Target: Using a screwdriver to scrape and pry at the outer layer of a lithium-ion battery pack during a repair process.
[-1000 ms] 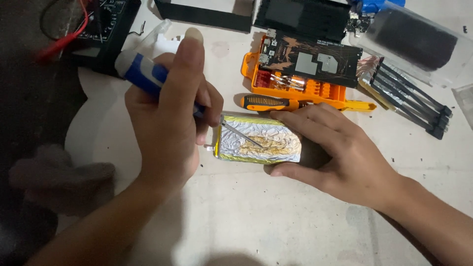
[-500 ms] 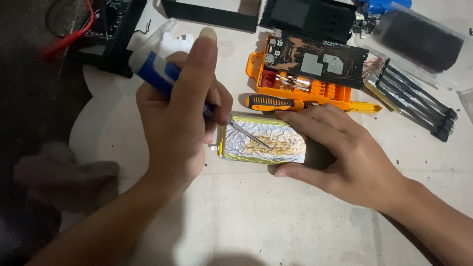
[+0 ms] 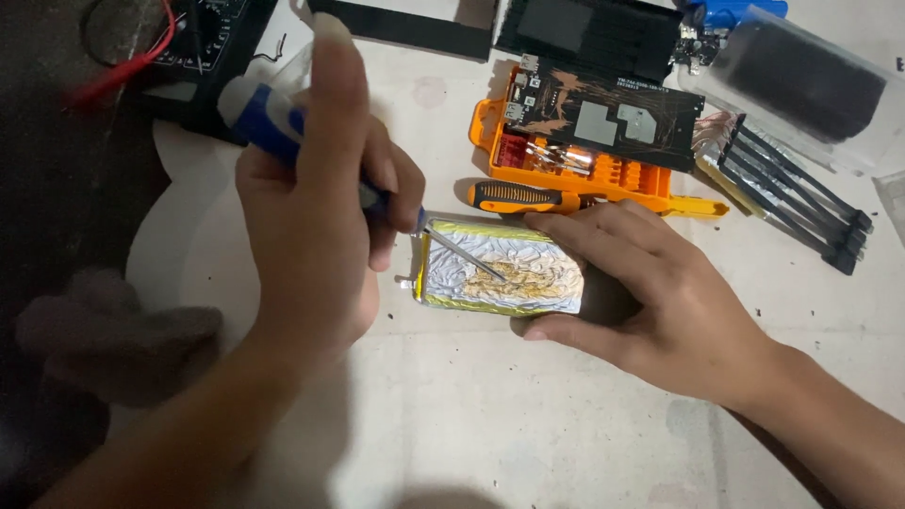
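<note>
My right hand [image 3: 679, 302] clamps its fingers on the right end of the foil pouch [image 3: 504, 273], which lies flat on the surface [image 3: 528, 424], long axis left to right. My left hand [image 3: 316, 221] grips the blue screwdriver [image 3: 269, 118]; its shaft slants down-right, tip on the foil. My palm hides part of the handle. Beyond lie an orange screwdriver [image 3: 518, 196] and a circuit board [image 3: 608, 113].

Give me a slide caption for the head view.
Left hand presses a blue-handled screwdriver onto a foil-wrapped pouch steadied by the right hand.
</note>
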